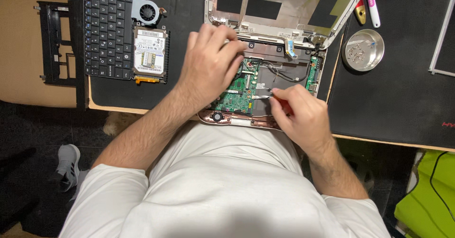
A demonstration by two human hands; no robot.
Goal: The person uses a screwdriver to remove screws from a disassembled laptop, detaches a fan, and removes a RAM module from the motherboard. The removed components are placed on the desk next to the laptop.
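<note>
An opened laptop base (284, 60) lies at the table's near edge with its green circuit board (239, 93) exposed. My left hand (211, 65) rests palm down on the base's left part, its fingers reaching the hinge area. My right hand (301, 115) grips a small red-handled screwdriver (280, 100), whose tip points at the board's right side. The lid shell (279, 6) stands open behind the base.
A removed black keyboard (106, 27), a small fan (146, 11) and a hard drive (150, 53) lie at the left on a black mat. A round metal bowl (363, 49) with several screws sits at the right, pens (372, 3) beyond it. A black plastic frame (57, 44) lies far left.
</note>
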